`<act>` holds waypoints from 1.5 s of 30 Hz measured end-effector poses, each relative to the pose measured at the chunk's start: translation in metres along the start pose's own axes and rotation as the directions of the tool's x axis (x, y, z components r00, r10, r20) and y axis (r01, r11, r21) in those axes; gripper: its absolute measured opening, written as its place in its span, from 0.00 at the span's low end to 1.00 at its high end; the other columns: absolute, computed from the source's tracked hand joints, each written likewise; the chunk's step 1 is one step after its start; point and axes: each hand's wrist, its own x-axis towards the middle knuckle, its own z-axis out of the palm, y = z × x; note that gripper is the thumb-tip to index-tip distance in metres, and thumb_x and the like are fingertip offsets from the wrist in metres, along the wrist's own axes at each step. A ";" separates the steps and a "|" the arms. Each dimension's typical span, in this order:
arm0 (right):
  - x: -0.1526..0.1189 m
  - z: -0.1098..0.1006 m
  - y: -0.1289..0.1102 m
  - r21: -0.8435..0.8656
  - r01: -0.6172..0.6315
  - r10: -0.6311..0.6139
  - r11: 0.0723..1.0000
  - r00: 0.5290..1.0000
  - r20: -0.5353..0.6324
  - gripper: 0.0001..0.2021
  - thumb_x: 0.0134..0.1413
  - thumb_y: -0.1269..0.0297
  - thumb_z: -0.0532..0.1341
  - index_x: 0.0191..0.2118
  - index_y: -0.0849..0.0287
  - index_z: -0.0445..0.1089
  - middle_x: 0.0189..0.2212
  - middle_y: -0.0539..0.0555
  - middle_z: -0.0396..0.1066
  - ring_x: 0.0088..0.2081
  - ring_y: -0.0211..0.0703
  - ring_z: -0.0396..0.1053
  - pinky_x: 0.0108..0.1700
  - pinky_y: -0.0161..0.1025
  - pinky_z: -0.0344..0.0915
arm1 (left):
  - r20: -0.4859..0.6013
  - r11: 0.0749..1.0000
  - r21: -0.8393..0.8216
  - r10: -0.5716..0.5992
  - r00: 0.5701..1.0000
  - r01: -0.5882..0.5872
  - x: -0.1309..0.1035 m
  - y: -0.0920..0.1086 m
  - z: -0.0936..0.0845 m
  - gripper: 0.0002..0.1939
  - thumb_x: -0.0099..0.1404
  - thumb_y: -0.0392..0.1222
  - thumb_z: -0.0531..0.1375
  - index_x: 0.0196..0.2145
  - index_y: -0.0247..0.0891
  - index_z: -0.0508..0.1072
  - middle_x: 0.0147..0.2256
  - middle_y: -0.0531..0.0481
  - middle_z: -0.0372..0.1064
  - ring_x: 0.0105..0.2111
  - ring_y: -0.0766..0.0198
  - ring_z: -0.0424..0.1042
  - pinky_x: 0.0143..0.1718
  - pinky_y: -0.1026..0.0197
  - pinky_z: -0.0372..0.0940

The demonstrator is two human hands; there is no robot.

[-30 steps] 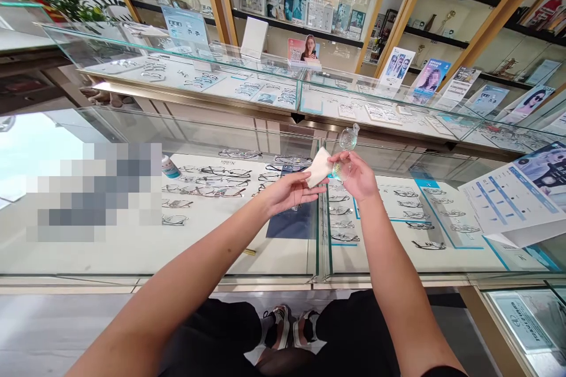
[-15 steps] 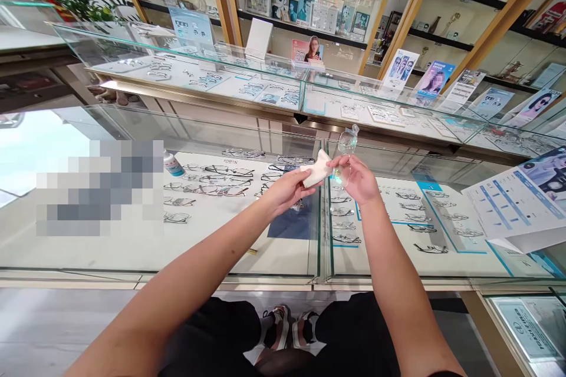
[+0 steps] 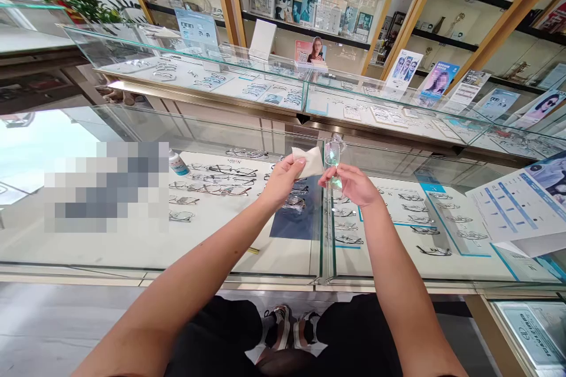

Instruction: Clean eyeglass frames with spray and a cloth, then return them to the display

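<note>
My left hand (image 3: 283, 179) pinches a cream cloth (image 3: 309, 161) between thumb and fingers, above the glass counter. Just right of it, my right hand (image 3: 354, 184) has its fingers closed on a pair of clear, thin glasses (image 3: 332, 154), whose lenses show a green sheen. One lens stands above the fingers, the other partly below them. Cloth and glasses are a small gap apart. A white and blue bottle (image 3: 178, 163) stands on the counter to the left.
Rows of eyeglass frames (image 3: 225, 179) lie in the glass counter (image 3: 247, 259) below my hands. A second glass showcase (image 3: 212, 85) runs behind it. At the right stands a printed card (image 3: 517, 200). Wooden-framed shelves rise at the back.
The cloth has come away from the glasses and is spread more open. My left hand has moved slightly up. The glasses have shifted left and turned in my right hand.
</note>
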 end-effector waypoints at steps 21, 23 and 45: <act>0.006 0.012 0.017 -0.088 -0.092 0.098 0.992 0.993 0.060 0.15 0.61 0.48 0.70 0.39 0.57 0.83 0.38 0.56 0.81 0.44 0.48 0.77 0.54 0.46 0.71 | 0.108 0.997 -0.039 -0.061 0.992 0.065 -0.003 0.009 -0.002 0.18 0.59 0.44 0.74 0.45 0.38 0.79 0.36 0.51 0.75 0.28 0.68 0.69 0.32 0.62 0.62; 0.006 0.012 0.018 -0.093 -0.103 0.109 0.990 0.992 0.068 0.15 0.61 0.49 0.71 0.39 0.56 0.83 0.38 0.56 0.81 0.44 0.47 0.78 0.54 0.46 0.71 | 0.084 0.999 -0.015 -0.040 0.996 0.042 -0.003 0.011 0.000 0.20 0.57 0.46 0.76 0.43 0.38 0.75 0.36 0.53 0.74 0.28 0.70 0.68 0.31 0.64 0.61; 0.000 0.016 0.001 -0.394 -0.027 0.096 0.919 0.983 0.156 0.16 0.69 0.49 0.64 0.41 0.55 0.82 0.41 0.55 0.82 0.47 0.46 0.77 0.57 0.44 0.67 | 0.310 0.893 0.450 -0.134 0.941 -0.021 -0.004 0.038 -0.013 0.20 0.66 0.59 0.67 0.38 0.36 0.80 0.30 0.49 0.75 0.31 0.61 0.71 0.34 0.60 0.62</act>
